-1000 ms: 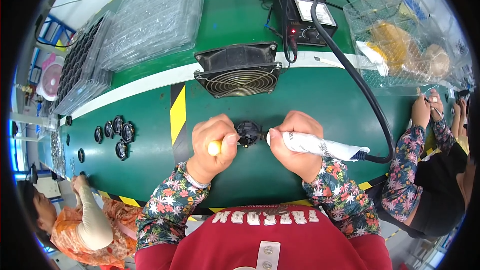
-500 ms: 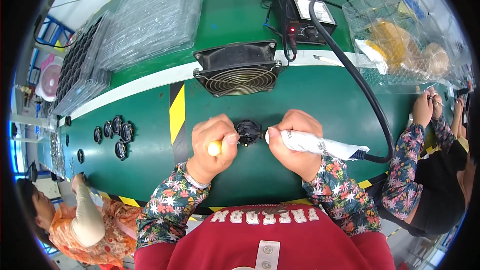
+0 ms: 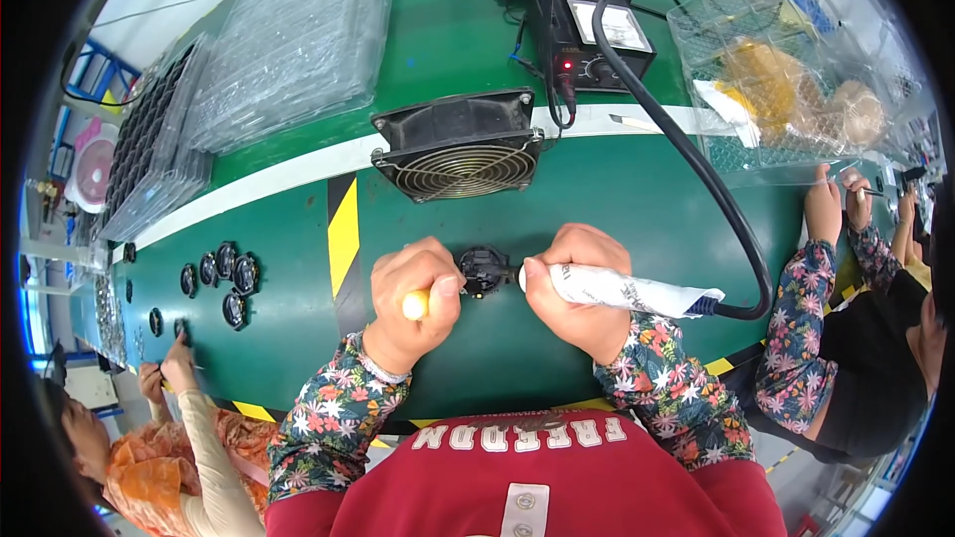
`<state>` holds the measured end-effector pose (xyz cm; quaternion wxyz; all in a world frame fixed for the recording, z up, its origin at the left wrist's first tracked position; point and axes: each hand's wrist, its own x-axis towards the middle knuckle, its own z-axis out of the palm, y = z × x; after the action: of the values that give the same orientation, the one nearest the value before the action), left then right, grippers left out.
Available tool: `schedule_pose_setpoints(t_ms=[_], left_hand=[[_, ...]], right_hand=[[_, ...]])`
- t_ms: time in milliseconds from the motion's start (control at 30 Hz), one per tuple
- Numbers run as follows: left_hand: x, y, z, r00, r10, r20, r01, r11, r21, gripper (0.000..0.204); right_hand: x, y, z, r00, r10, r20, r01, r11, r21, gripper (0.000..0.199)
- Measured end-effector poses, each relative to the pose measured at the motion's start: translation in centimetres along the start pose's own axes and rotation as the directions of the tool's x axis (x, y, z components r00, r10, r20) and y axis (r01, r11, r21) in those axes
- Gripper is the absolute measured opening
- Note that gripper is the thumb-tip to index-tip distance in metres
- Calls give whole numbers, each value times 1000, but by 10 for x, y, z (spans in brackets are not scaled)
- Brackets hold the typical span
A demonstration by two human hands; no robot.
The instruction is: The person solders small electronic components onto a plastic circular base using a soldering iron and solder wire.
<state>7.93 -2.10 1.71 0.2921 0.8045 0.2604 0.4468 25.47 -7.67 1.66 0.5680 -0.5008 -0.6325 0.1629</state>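
Note:
My left hand [image 3: 408, 293] is closed around a yellow-ended handle [image 3: 415, 305]; the rest of that tool is hidden or too small to make out. My right hand [image 3: 582, 283] grips a soldering iron [image 3: 627, 290] wrapped in white printed material, its front end pointing left. Between the two hands a round black part [image 3: 482, 267] rests on the green table, with a small orange spot on its near side. The fingers of both hands are close to this part, and the exact contact of the tool tips is hard to see.
A black fan [image 3: 463, 174] stands beyond my hands. Behind it is a soldering station [image 3: 597, 70] with a lit red lamp; its thick cable [image 3: 711, 174] arcs down the right. Several black parts [image 3: 234, 273] lie left. Clear trays [image 3: 288, 40] are stacked far left. Co-workers sit on both sides.
The whole view has shifted slightly left. My hands keep their grips at the black part. The co-worker at left has reached forward to a black part; the co-worker at right has shifted hands.

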Motion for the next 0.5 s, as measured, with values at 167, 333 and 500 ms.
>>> schedule_pose_setpoints(t_ms=[167, 333, 500], left_hand=[[1, 0, 0, 1000, 16, 7, -16, 1000, 4, 27], [-1, -1, 0, 1000, 8, -17, -9, 1000, -17, 24], [0, -2, 2, 999, 16, -33, -18, 999, -51, 21]], right_hand=[[0, 1, 3, 1000, -15, -17, 15, 1000, -2, 19], [-1, -1, 0, 1000, 12, 8, -12, 1000, 9, 19], [0, 0, 3, 1000, 9, 3, -9, 1000, 1, 20]])
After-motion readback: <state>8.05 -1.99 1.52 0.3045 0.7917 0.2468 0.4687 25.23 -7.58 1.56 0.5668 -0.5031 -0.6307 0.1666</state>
